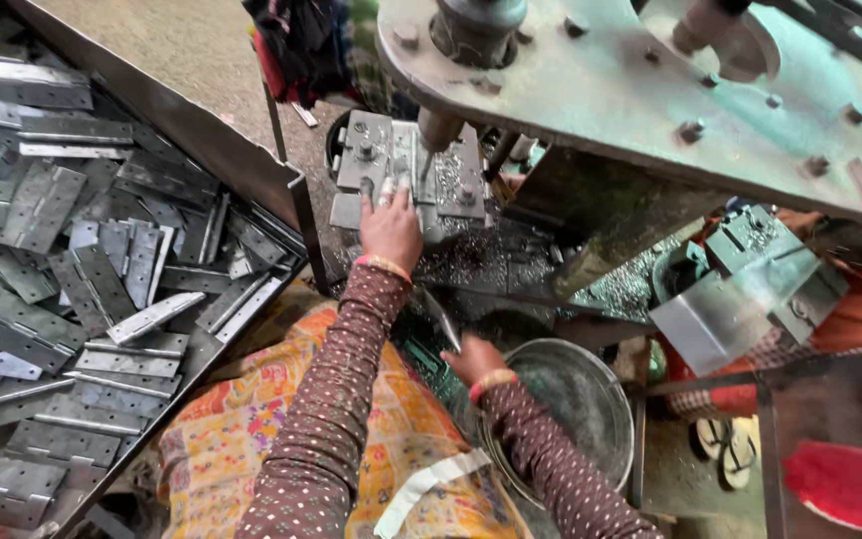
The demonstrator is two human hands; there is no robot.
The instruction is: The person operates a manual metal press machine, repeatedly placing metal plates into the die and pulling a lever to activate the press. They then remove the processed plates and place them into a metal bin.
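Observation:
My left hand reaches forward to the metal fixture under the press machine's ram, fingertips resting on a small metal piece there. My right hand is lower, near my lap, gripping a thin grey metal strip that points up and left. Both arms wear brown dotted sleeves with bangles at the wrists.
A large tray on the left holds several grey metal hinges. A round metal bowl sits by my right wrist. The press's green-grey plate hangs overhead. Metal shavings cover the bed. Sandals lie at right.

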